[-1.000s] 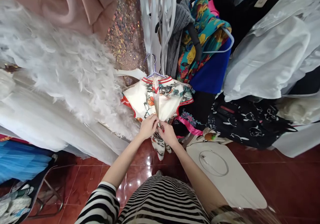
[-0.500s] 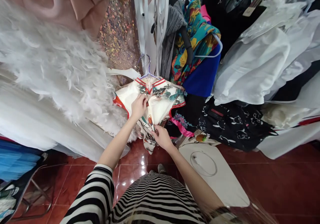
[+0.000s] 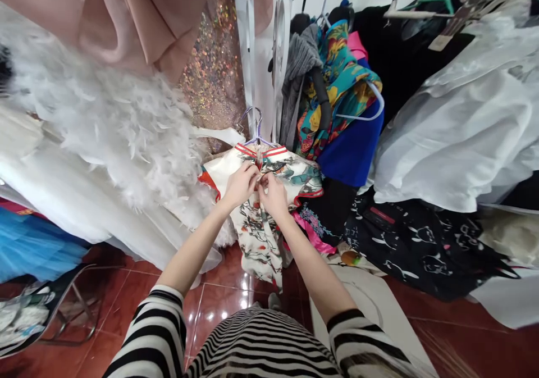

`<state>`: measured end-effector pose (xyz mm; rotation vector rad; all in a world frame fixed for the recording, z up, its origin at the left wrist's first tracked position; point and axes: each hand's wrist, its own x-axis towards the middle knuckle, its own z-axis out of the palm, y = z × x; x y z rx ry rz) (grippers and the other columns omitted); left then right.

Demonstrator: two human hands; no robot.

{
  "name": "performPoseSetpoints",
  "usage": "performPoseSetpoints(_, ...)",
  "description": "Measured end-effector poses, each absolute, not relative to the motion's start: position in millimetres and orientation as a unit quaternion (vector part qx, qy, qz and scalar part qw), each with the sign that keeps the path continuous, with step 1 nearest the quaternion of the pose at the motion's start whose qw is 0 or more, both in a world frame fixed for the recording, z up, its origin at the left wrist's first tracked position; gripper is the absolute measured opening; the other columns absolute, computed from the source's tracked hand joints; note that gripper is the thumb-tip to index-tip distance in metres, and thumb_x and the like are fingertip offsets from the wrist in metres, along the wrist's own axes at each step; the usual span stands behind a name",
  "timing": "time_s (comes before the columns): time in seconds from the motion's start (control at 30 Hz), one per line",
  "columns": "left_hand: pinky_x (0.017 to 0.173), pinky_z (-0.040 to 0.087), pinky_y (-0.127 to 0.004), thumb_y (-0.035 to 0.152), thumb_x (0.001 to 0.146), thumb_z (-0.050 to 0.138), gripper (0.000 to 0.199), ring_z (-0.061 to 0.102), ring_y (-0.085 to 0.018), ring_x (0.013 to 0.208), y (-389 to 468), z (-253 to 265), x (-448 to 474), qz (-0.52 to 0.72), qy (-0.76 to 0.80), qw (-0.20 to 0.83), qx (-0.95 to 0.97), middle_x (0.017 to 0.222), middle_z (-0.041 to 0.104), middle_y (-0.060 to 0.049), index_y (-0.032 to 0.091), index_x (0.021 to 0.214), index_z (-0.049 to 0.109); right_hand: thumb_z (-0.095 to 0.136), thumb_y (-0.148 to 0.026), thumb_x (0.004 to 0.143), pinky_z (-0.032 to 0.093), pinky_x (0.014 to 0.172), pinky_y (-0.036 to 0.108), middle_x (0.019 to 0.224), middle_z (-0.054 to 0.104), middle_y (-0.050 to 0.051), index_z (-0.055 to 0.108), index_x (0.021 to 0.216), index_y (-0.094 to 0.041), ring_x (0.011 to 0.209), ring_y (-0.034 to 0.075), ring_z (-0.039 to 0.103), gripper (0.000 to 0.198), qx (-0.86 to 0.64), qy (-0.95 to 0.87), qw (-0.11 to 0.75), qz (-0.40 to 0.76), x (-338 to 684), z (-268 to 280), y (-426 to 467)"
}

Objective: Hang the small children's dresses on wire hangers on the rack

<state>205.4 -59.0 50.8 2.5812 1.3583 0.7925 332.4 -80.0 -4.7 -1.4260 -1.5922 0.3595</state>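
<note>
A white garment (image 3: 259, 232) with a painted floral pattern and red-striped edging hangs by its neckline on a purple hanger (image 3: 258, 133). At the front opening just below the collar, my left hand (image 3: 243, 184) pinches the garment's left edge. Close beside it, my right hand (image 3: 273, 194) pinches the opposite edge, with the fingertips of both hands almost touching. Whatever small fastening lies between the fingertips is hidden. Below my hands the patterned front drops toward the floor.
White feathered clothing (image 3: 126, 125) hangs on the left, beside a sequined fabric (image 3: 214, 58). To the right are a colourful floral garment (image 3: 332, 97), white satin clothing (image 3: 455, 136) and a black printed bag (image 3: 421, 243). A white board (image 3: 379, 305) lies on the red tiled floor (image 3: 219, 294).
My right hand has moved up from the lower front edge to beside my left hand near the collar. The garment's lower part now hangs down straighter. The view has shifted slightly.
</note>
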Motion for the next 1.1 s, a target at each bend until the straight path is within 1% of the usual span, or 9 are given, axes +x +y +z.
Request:
performPoseSetpoints(0.07, 0.077, 0.047, -0.027, 0.018, 0.093, 0.046, 0.013, 0.057, -0.018, 0.086, -57.8, 50.3, 205.6, 0.254, 0.452, 0.07, 0.852, 0.095, 0.055, -0.004, 0.023, 0.086, 0.056, 0.049, -0.023, 0.085, 0.047, 0.076, 0.036, 0.081, 0.064, 0.008, 0.042, 0.081, -0.026, 0.084, 0.027, 0.06, 0.008, -0.591, -0.645, 0.462, 0.146, 327.7, -7.5, -71.9)
performPoseSetpoints(0.2, 0.078, 0.048, -0.028, 0.02, 0.094, 0.045, 0.014, 0.058, -0.018, 0.085, -53.1, 46.1, 208.3, 0.262, 0.46, 0.093, 0.843, 0.093, 0.055, -0.003, 0.023, 0.085, 0.056, 0.045, -0.02, 0.086, 0.046, 0.068, 0.033, 0.076, 0.062, 0.006, 0.041, 0.084, -0.026, 0.076, 0.025, 0.06, 0.007, -0.581, -0.655, 0.453, 0.166, 324.8, -17.8, -67.3)
performPoseSetpoints(0.27, 0.076, 0.048, -0.028, 0.019, 0.093, 0.045, 0.014, 0.058, -0.018, 0.084, -48.7, 43.4, 210.8, 0.276, 0.476, 0.093, 0.83, 0.092, 0.056, -0.004, 0.023, 0.084, 0.055, 0.043, -0.018, 0.085, 0.045, 0.067, 0.032, 0.074, 0.062, 0.005, 0.04, 0.085, -0.026, 0.073, 0.024, 0.06, 0.009, -0.57, -0.672, 0.44, 0.171, 325.9, -19.2, -66.5)
performPoseSetpoints(0.43, 0.074, 0.048, -0.029, 0.016, 0.092, 0.046, 0.014, 0.059, -0.02, 0.086, -29.7, 44.0, 220.3, 0.32, 0.507, 0.075, 0.797, 0.094, 0.059, -0.005, 0.023, 0.082, 0.053, 0.042, -0.013, 0.081, 0.045, 0.065, 0.031, 0.079, 0.064, 0.007, 0.042, 0.089, -0.025, 0.073, 0.024, 0.062, 0.014, -0.563, -0.702, 0.404, 0.166, 329.7, -17.4, -66.0)
performPoseSetpoints(0.6, 0.072, 0.048, -0.03, 0.018, 0.094, 0.046, 0.013, 0.061, -0.021, 0.087, -11.9, 52.4, 230.5, 0.331, 0.513, 0.048, 0.791, 0.099, 0.061, -0.006, 0.023, 0.086, 0.055, 0.04, -0.018, 0.085, 0.044, 0.064, 0.031, 0.08, 0.065, 0.008, 0.044, 0.094, -0.024, 0.072, 0.024, 0.062, 0.011, -0.568, -0.709, 0.38, 0.172, 336.7, -16.7, -64.3)
performPoseSetpoints(0.77, 0.067, 0.045, -0.028, 0.018, 0.093, 0.048, 0.013, 0.061, -0.021, 0.084, -1.7, 61.1, 236.0, 0.344, 0.522, 0.027, 0.78, 0.095, 0.061, -0.005, 0.023, 0.084, 0.056, 0.041, -0.018, 0.087, 0.044, 0.063, 0.03, 0.079, 0.066, 0.007, 0.045, 0.097, -0.023, 0.07, 0.023, 0.062, 0.012, -0.572, -0.719, 0.351, 0.179, 341.1, -12.2, -63.5)
performPoseSetpoints(0.87, 0.066, 0.044, -0.028, 0.017, 0.092, 0.049, 0.013, 0.062, -0.021, 0.084, 2.3, 68.5, 238.2, 0.356, 0.531, 0.01, 0.769, 0.095, 0.062, -0.005, 0.023, 0.083, 0.056, 0.041, -0.018, 0.088, 0.044, 0.064, 0.03, 0.083, 0.067, 0.008, 0.046, 0.099, -0.022, 0.072, 0.024, 0.063, 0.013, -0.575, -0.724, 0.333, 0.185, 340.6, -9.0, -65.8)
performPoseSetpoints(0.97, 0.066, 0.043, -0.028, 0.019, 0.094, 0.049, 0.013, 0.063, -0.021, 0.081, 3.2, 74.5, 239.5, 0.332, 0.541, -0.002, 0.773, 0.096, 0.062, -0.006, 0.022, 0.084, 0.057, 0.043, -0.017, 0.089, 0.043, 0.064, 0.03, 0.086, 0.067, 0.01, 0.048, 0.1, -0.021, 0.073, 0.024, 0.064, 0.013, -0.586, -0.724, 0.307, 0.195, 341.4, -5.9, -67.1)
performPoseSetpoints(1.1, 0.066, 0.043, -0.029, 0.023, 0.096, 0.049, 0.011, 0.064, -0.022, 0.081, 3.2, 75.2, 237.3, 0.273, 0.554, -0.004, 0.786, 0.093, 0.065, -0.005, 0.023, 0.088, 0.057, 0.046, -0.016, 0.088, 0.041, 0.063, 0.03, 0.081, 0.066, 0.008, 0.05, 0.099, -0.021, 0.07, 0.023, 0.061, 0.013, -0.58, -0.741, 0.265, 0.21, 350.7, -0.6, -64.5)
